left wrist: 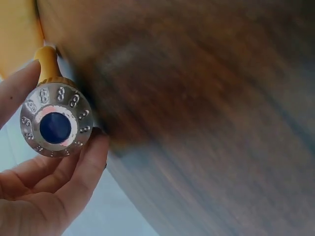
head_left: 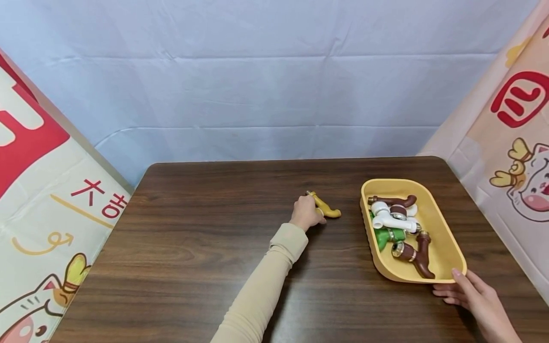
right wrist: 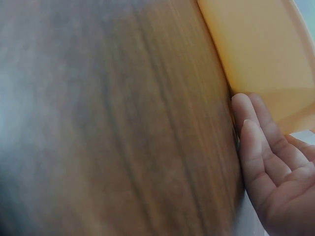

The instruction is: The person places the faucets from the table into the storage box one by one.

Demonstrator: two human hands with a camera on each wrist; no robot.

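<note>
Over the middle of the table, my left hand holds a yellow plastic faucet by its handle end. The left wrist view shows its round chrome cap with a dark blue centre, between the thumb and the fingers. The yellow spout points right, toward a yellow tray. At that tray's near right corner is my right hand, its thumb on the rim and its fingers against the outer wall below. Inside the tray lie brown faucets, a white faucet and a green one, partly covered.
The dark wood-grain table has rounded far corners. A pale cloth hangs behind it, and printed cloths with cartoon figures stand along the left and right sides. The tray sits near the table's right edge.
</note>
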